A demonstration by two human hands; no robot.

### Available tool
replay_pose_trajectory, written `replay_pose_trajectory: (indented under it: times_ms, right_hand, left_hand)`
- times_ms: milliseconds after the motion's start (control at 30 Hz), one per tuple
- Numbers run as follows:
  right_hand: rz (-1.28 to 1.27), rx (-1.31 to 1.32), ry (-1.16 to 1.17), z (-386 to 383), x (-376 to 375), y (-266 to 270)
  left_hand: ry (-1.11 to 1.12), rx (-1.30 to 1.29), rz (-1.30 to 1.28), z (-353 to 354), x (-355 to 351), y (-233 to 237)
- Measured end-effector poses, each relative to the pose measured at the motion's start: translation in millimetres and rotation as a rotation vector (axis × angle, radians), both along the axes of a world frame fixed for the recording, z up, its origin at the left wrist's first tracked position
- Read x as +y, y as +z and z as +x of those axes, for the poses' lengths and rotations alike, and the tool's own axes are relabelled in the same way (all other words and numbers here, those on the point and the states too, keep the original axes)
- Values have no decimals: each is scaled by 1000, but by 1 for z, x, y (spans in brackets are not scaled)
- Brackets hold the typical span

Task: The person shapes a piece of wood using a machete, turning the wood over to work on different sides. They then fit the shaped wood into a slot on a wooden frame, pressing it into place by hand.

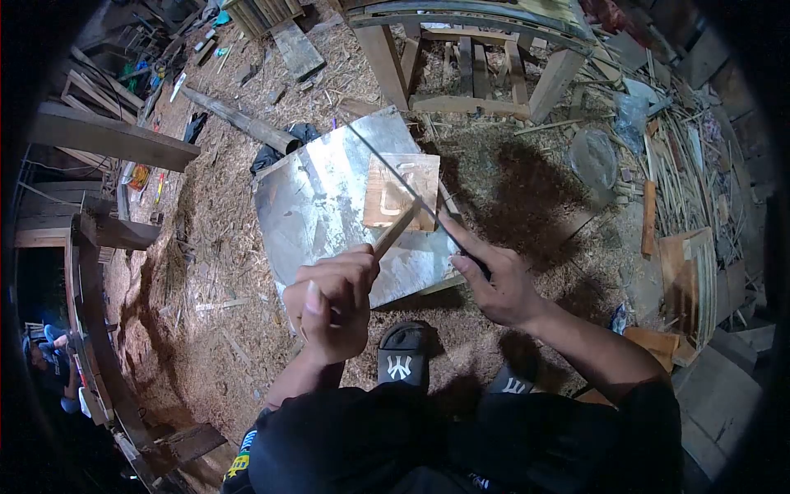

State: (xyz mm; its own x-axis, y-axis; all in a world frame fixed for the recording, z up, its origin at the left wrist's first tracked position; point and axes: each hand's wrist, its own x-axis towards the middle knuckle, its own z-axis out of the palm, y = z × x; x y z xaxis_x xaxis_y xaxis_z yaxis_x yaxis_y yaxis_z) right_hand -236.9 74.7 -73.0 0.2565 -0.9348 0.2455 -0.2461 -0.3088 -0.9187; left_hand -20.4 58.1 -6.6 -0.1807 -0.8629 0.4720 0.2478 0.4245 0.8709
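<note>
My left hand (pixel 333 305) is closed around a narrow wooden stick (pixel 395 229) that slants up to the right. My right hand (pixel 502 284) grips a long, thin, dark metal blade (pixel 381 156) by its near end; whether it is a file or a saw cannot be made out. The blade crosses the stick's far end. Beneath them lies a square wooden block (pixel 421 171) with a pale U-shaped mark. This block rests on a worn, silvery board (pixel 304 210) set low above the floor.
Wood shavings cover the ground (pixel 222 329). A wooden frame (pixel 469 105) stands ahead, and a round pole (pixel 243 121) lies at the upper left. Thin wood strips (pixel 683 181) are heaped on the right. Another person (pixel 59 362) is at the far left. My sandal (pixel 403 356) is near the board.
</note>
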Motion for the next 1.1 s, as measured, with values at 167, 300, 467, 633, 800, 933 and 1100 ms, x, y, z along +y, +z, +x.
replay_pose_trajectory:
  times_ms: [167, 300, 467, 633, 800, 933, 1100]
  right_hand:
    - [2, 43, 60, 0, -6, 0]
    - [-186, 0, 15, 4, -4, -5]
    - [69, 83, 33, 1, -5, -4]
    - [-84, 67, 13, 3, 1, -9]
    - [268, 115, -56, 4, -4, -2]
    - [-118, 32, -71, 3, 3, -11]
    - [447, 142, 79, 0, 2, 10]
  left_hand:
    - [37, 203, 40, -8, -4, -3]
    - [89, 259, 29, -11, -8, -2]
    - [142, 332, 74, -7, -12, -5]
    - [99, 317, 66, -7, -9, -5]
    - [109, 327, 59, -6, -14, -5]
    - [106, 312, 55, -3, -12, -7]
    - [225, 354, 121, -2, -13, -5]
